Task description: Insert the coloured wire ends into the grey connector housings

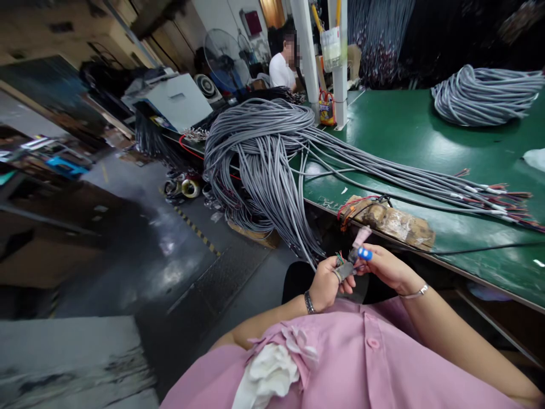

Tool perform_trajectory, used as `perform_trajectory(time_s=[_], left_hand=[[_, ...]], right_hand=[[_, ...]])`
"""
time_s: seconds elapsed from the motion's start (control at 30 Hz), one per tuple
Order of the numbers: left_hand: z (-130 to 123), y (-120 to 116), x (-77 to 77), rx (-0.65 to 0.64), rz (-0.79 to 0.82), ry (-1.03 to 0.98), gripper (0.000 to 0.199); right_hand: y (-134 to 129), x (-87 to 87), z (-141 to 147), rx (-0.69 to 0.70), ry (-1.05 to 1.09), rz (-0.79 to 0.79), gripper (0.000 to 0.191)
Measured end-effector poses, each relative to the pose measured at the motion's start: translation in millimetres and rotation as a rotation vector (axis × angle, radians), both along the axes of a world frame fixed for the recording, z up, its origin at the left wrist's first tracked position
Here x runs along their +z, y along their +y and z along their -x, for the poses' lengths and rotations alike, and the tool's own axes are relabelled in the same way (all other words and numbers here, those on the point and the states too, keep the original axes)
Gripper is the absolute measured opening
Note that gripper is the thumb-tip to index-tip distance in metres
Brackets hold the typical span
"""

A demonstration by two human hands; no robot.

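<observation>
Close to the green table's front edge, both my hands meet just above my lap. My left hand [326,283] is closed around a grey cable end [344,272], and thin coloured wires [339,259] stick out beside it. Blue tape [364,253] wraps a finger of my right hand [386,267], whose fingers are pinched together against the cable end. A pale pink, wrapped-looking piece [361,235] points up from between the hands; its kind is unclear. What the right fingertips grip is too small to make out.
A large bundle of grey cables [272,153] drapes over the edge of the green table [383,125], stripped ends lying right. A taped cardboard piece [392,220] sits at the edge. Another cable coil [485,96] lies at the back right. A person [281,68] sits beyond the post.
</observation>
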State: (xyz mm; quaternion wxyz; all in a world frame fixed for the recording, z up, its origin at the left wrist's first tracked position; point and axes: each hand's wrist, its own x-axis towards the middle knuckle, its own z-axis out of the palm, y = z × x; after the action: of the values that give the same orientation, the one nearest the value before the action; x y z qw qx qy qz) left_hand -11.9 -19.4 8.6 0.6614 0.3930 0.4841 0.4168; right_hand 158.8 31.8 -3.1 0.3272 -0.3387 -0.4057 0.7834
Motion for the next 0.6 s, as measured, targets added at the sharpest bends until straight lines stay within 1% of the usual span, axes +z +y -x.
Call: perform_trajectory(time_s=[0.1,0.23,0.3,0.33,0.4,0.5,0.53,0.6], left_hand=[[0,-1,-3.0,-0.056,-0.039,0.057,0.029],[-1,-1,-2.6,-0.248,-0.019,0.114,0.031],[0,-2,-2.2,-0.279,0.005,0.115,0.030],[0,-2,-2.3,-0.259,0.015,0.106,0.031],[1,-2,-3.3,-0.178,0.028,0.074,0.033],[0,-2,-5.9,-0.057,0.009,0.015,0.035],[-1,-2,-6.6,-0.035,-0.002,-0.003,0.034],[-4,-1,-7.3,-0.018,-0.012,-0.031,0.034]], right_hand=[[-4,7.7,-2,0.011,-0.133,-0.138,0.029],[-11,13.2,3,0.047,-0.206,-0.271,0.029],[-14,14.1,3,0.014,-0.231,-0.309,0.030],[-15,14.1,1,-0.023,-0.230,-0.311,0.030],[-17,13.1,-3,-0.081,-0.213,-0.282,0.030],[-22,9.1,-8,-0.065,-0.187,-0.232,0.032],[-25,7.6,-7,-0.066,-0.188,-0.235,0.032],[-29,5.5,-3,-0.122,-0.194,-0.257,0.027]])
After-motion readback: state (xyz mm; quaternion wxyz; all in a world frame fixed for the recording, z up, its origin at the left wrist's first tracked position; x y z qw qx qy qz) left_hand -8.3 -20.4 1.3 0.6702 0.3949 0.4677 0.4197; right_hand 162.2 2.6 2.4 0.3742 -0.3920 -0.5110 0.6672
